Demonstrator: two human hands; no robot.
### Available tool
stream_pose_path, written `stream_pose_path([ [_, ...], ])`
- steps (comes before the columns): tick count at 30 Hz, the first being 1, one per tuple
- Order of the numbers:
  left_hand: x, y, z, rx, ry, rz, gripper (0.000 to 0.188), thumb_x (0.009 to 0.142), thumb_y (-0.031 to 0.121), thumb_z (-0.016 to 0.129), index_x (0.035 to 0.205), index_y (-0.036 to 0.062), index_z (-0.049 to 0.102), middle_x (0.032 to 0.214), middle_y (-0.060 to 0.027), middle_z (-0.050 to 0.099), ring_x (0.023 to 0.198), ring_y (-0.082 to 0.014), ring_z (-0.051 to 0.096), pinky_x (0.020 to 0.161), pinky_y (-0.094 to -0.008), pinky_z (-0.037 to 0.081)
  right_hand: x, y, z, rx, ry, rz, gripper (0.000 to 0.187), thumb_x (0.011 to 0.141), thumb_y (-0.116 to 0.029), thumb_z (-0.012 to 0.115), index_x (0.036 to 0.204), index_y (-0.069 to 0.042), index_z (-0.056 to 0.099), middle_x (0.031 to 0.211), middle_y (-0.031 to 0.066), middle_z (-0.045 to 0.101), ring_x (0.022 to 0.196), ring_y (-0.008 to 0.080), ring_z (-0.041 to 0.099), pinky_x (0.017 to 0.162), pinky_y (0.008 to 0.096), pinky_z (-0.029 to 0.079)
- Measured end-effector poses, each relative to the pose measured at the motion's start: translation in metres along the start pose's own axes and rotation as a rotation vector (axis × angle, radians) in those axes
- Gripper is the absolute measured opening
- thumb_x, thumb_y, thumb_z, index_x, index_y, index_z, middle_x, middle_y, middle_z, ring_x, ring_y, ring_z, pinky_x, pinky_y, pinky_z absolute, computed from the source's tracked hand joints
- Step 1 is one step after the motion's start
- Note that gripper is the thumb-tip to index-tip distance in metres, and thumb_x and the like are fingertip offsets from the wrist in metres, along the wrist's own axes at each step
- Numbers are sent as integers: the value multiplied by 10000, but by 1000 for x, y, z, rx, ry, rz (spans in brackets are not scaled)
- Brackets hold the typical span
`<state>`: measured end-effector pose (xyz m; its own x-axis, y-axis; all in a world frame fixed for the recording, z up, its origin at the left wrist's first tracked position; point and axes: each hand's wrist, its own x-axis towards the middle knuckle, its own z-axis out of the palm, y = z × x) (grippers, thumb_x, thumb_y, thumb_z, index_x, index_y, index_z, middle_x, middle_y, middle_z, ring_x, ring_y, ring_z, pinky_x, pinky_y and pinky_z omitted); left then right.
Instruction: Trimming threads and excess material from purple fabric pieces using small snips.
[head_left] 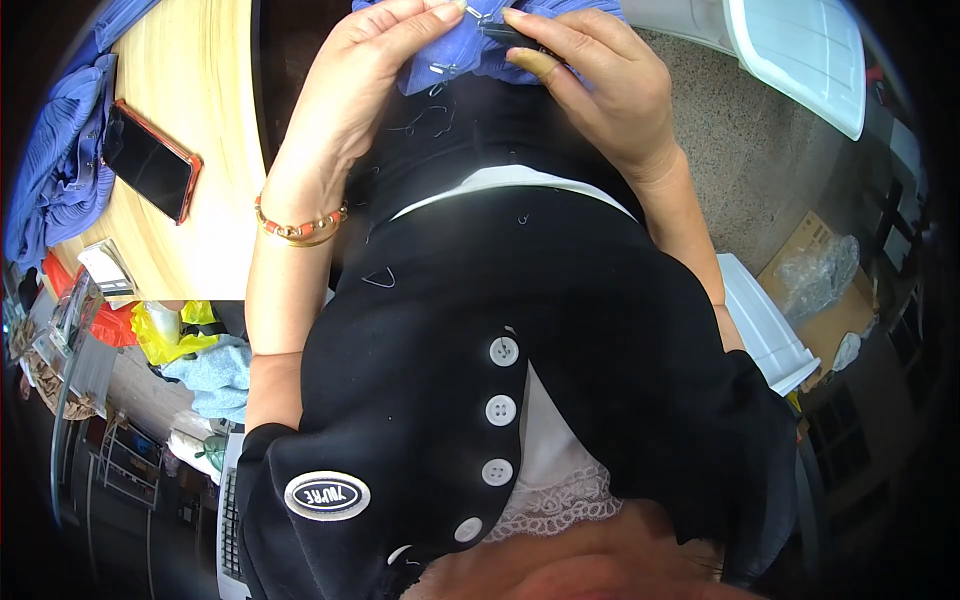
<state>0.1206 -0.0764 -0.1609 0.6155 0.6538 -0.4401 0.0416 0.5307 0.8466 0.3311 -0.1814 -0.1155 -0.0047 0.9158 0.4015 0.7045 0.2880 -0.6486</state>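
A blue, finely pleated cloth [425, 72] lies over my lap at the top of the view, with small pale loops or clips along its edge. My left hand [385, 40] has thumb and fingers pinched on this cloth. In my right hand [610, 75] a small black tool [507, 37] with a thin metal tip is held between thumb and fingers, its tip against the cloth beside my left thumb. The tool's exact kind does not show clearly. Something yellowish covers the tip of my right thumb.
On the left, a wooden table [205, 70] bears a phone [150, 165] in an orange case and more blue pleated cloth [65, 160]. White plastic bins [805, 60] stand to the right, near cardboard [815, 250] and clear plastic wrap [820, 272]. Loose threads lie on my black clothes.
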Motion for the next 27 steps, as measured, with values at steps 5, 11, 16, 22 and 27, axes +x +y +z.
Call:
stream_pose_path([
  [5, 2, 0, 0, 6, -26, -3, 285, 991, 218, 673, 1199, 28, 722, 1096, -43, 740, 1040, -105, 655, 975, -246, 447, -1, 0, 0, 10, 0, 4, 293, 802, -82, 822, 1078, -16, 748, 853, 114, 677, 710, 256, 661, 622, 332, 521],
  [11, 1, -2, -1, 3, -18, -11, 281, 989, 214, 675, 1194, 29, 723, 1086, -40, 737, 1026, -102, 655, 961, -243, 451, -1, 1, -1, -11, -19, -5, 284, 802, -84, 823, 1070, -22, 752, 840, 108, 669, 705, 252, 654, 616, 331, 513],
  [16, 0, -2, -3, -7, -25, -24, 272, 985, 208, 679, 1188, 34, 728, 1078, -37, 739, 1015, -104, 660, 944, -247, 463, -2, 2, -2, -25, -42, -6, 285, 798, -91, 826, 1069, -34, 757, 830, 96, 665, 698, 245, 646, 613, 330, 507],
  [22, 0, -4, -5, 2, 0, -40, 274, 982, 214, 683, 1188, 39, 729, 1070, -30, 739, 993, -100, 662, 907, -241, 476, 0, 0, -3, -21, -38, -24, 289, 796, -94, 828, 1071, -38, 758, 824, 90, 662, 697, 238, 643, 615, 324, 505],
  [27, 0, -1, -2, -3, -29, -45, 276, 985, 216, 680, 1194, 41, 726, 1070, -31, 737, 986, -93, 662, 889, -231, 480, -1, -1, -2, -42, -7, -34, 299, 798, -92, 827, 1078, -23, 748, 816, 95, 655, 688, 238, 639, 608, 327, 507],
])
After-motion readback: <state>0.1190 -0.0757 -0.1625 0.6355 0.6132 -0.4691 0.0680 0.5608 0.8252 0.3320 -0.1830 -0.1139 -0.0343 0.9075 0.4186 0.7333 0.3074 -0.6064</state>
